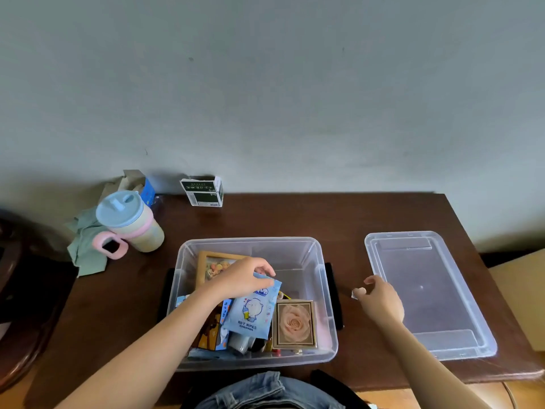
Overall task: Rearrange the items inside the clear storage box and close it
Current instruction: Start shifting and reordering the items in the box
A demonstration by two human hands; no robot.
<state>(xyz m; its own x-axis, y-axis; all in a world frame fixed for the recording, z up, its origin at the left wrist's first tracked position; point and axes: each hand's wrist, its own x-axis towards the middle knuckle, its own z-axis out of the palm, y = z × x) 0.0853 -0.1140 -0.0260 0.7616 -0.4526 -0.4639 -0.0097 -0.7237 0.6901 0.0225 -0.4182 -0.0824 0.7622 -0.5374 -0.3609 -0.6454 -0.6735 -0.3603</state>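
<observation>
My left hand (pixel 240 280) pinches the top edge of a blue wet wipes pack (pixel 250 312), holding it over the middle of the clear storage box (pixel 327 293). My right hand (pixel 382 301) hovers over the bench (pixel 295 216) between box and lid (pixel 427 293), fingers loosely curled; something small and pale sits at its fingertips, though I cannot tell whether it is held. The box stands open at the bench's front edge, centre. Inside I see a rose picture frame (pixel 295 324) at the front right, a wooden frame (pixel 211 265) at the back left. The lid lies flat toward the right edge. A lidded cup (pixel 129 221) stands near the back left corner, a small carton (pixel 202 191) at the back edge.
</observation>
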